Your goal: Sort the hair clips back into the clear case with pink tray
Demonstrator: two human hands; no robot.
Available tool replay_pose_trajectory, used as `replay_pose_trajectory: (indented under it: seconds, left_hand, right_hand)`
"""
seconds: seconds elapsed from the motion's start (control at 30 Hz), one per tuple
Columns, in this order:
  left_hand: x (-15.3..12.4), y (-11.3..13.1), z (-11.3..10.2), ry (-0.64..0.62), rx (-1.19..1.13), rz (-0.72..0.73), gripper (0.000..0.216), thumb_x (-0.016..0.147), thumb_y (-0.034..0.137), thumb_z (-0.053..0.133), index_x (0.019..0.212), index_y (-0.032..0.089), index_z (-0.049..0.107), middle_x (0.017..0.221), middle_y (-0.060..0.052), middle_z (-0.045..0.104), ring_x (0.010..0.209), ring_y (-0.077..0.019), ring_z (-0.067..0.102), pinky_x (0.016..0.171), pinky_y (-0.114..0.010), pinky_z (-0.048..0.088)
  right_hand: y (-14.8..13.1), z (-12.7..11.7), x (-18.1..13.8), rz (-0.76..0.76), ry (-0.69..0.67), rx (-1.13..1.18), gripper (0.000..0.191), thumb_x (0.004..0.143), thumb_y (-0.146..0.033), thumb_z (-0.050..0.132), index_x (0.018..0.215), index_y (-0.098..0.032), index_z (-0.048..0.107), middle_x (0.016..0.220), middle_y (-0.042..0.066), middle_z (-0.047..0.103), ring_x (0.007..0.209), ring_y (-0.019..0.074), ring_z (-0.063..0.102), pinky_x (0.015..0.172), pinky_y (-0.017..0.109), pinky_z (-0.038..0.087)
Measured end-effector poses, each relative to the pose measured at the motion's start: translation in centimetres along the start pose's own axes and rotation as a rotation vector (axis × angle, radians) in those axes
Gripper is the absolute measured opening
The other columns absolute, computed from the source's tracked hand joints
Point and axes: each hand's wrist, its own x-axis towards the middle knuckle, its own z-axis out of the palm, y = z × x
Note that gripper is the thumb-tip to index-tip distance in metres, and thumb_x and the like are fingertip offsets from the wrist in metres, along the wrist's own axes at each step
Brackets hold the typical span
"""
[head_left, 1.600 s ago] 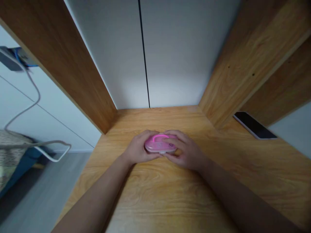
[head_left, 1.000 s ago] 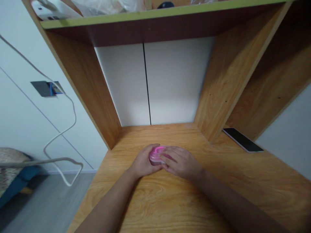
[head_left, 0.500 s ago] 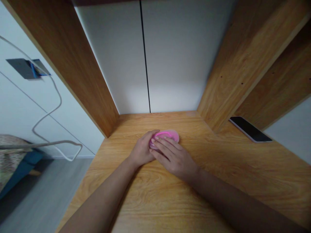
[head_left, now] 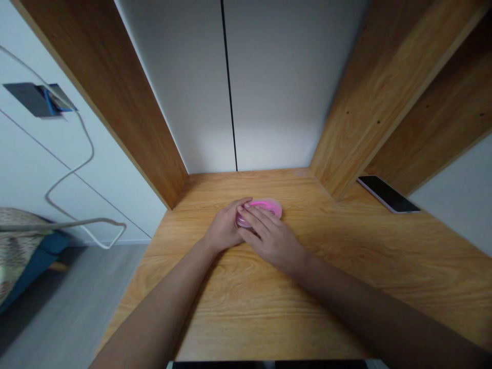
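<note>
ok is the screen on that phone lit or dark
Dark: the phone, lying on the wooden desktop, shows a black face with no glow.

Has open room across the desktop (head_left: 323, 225) rightward from the pink container (head_left: 274, 206), until reaching the phone (head_left: 388, 195) beside the right upright panel (head_left: 348, 136). Fits behind the pink container too, but stops at the white back panel (head_left: 277, 92) and, leftward, at the left upright panel (head_left: 119, 102). Coming from the left, meets the left hand (head_left: 225, 225); coming from the near side, meets the right hand (head_left: 271, 236). Can approach at the far right end. Passes over bare wood between left forearm (head_left: 165, 302) and right forearm (head_left: 365, 310).
</note>
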Motion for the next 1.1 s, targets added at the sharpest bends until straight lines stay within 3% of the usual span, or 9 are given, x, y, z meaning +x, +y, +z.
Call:
replay_pose_trajectory:
  seconds: [0.27,0.9,1.1]
  left_hand:
    - [0.05,-0.46,0.69,0.003,0.004,-0.047,0.066,0.072,0.019,0.072,0.134,0.014,0.052,0.13,-0.015,0.065,0.118,-0.0281,0.065,0.106,-0.045,0.052]
    - [0.06,-0.28,0.7,-0.023,-0.056,-0.085,0.066,0.071,0.019,0.076,0.133,0.016,0.053,0.128,-0.012,0.067,0.116,-0.0263,0.066,0.106,-0.042,0.052]
    - [-0.21,-0.81,0.85,-0.016,-0.098,-0.087,0.069,0.071,0.021,0.078,0.134,0.018,0.052,0.127,-0.011,0.066,0.115,-0.0255,0.065,0.106,-0.04,0.052]
  right_hand:
    - [0.05,0.22,0.02,-0.02,-0.041,-0.142,0.012,0.096,-0.015,0.059,0.101,-0.015,0.071,0.136,0.016,0.064,0.132,0.0323,0.056,0.109,0.051,0.05]
    - [-0.49,0.1,0.07,-0.01,-0.1,-0.17,0.014,0.099,-0.018,0.055,0.106,-0.016,0.067,0.141,0.017,0.06,0.131,0.0326,0.055,0.103,0.051,0.047]
    - [0.5,0.59,-0.41,-0.058,-0.079,-0.136,0.016,0.099,-0.017,0.055,0.109,-0.016,0.067,0.144,0.016,0.058,0.133,0.03,0.052,0.107,0.05,0.043]
